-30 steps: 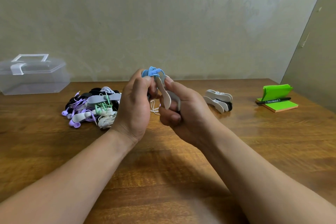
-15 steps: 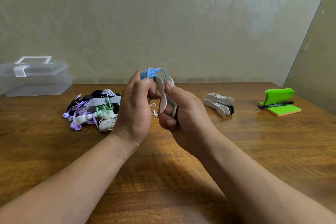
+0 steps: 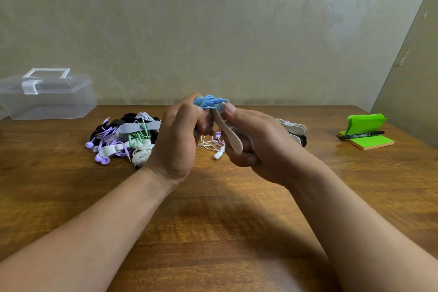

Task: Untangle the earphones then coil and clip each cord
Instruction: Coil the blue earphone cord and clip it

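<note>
Blue earphone coil [image 3: 209,101]: held above table [image 3: 213,220] at frame centre, betw. both hands. L hand [image 3: 176,140] curls its fingers round the coil's 9 o'clock side; much of the cord is hidden behind the knuckles. R hand [image 3: 258,142] grips white clip [image 3: 227,133], thumb on top by the coil, long arm pointing to 5 o'clock. From my feed I can't tell whether the clip's mouth is round the cord; fingers cover it. Clipped earphone pile [image 3: 123,136] lies at 9 o'clock of the hands, partly behind L hand. Loose white earbud [image 3: 216,155] w/ thin cord shows betw. the hands. Spare clips [image 3: 294,127] at 3 o'clock, half hidden by R hand. Clear box [image 3: 47,99] at 10 o'clock, cut off by frame edge. Green notes [image 3: 369,142] w/ black marker [image 3: 361,134] at far 3 o'clock; marker's print too small to read.
</note>
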Demonstrator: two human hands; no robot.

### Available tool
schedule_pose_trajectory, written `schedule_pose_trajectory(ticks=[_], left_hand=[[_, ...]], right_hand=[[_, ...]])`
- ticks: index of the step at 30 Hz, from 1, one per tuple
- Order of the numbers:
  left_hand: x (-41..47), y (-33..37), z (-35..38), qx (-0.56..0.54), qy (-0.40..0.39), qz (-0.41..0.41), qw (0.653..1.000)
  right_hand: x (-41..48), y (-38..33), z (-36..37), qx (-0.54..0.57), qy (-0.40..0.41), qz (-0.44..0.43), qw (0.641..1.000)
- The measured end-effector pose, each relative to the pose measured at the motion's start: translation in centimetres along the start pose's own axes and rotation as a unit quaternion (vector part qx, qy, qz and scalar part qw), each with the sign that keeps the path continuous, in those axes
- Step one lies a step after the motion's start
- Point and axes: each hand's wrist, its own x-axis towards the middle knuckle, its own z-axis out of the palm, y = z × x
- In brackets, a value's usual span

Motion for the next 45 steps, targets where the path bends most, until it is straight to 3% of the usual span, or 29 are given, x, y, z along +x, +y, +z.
schedule_pose_trajectory(ticks=[7,11,14,19,23,27,31,37,41,45], left_hand=[[-0.3,0.5,0.8,0.01,0.044,0.011,0.999],[-1.1,0.8,0.5,0.152,-0.015,0.096,0.984],[-1.3,1.1,0.4,0.228,-0.027,0.162,0.96],[-1.3,0.9,0.5,0.266,-0.009,0.224,0.938],[-1.5,1.1,1.0,0.216,0.011,0.211,0.953],[-1.3,1.2,1.3,0.059,0.03,0.094,0.993],[-0.9,1.7,1.4,-0.087,0.042,0.016,0.995],[-1.9,1.0,1.6,0.098,-0.033,0.118,0.988],[-2.1,1.7,1.3,0.24,-0.04,0.256,0.936],[-1.7,1.8,0.9,0.327,-0.041,0.317,0.89]], right_hand=[[0.3,0.8,1.3,0.042,0.108,-0.064,0.991],[0.0,0.9,1.4,-0.098,0.167,-0.112,0.975],[-0.6,0.4,1.2,-0.216,0.163,-0.18,0.946],[-0.9,0.2,1.7,-0.243,0.142,-0.215,0.935],[-0.9,0.5,2.0,-0.253,0.142,-0.231,0.929],[-0.9,0.4,1.9,-0.267,0.139,-0.237,0.924],[-1.0,-0.2,1.8,-0.297,0.129,-0.213,0.922],[-1.2,-0.4,1.9,-0.23,0.131,-0.231,0.936],[-1.4,-0.5,2.2,-0.201,0.124,-0.237,0.942],[-1.4,-0.7,2.1,-0.211,0.116,-0.257,0.936]])
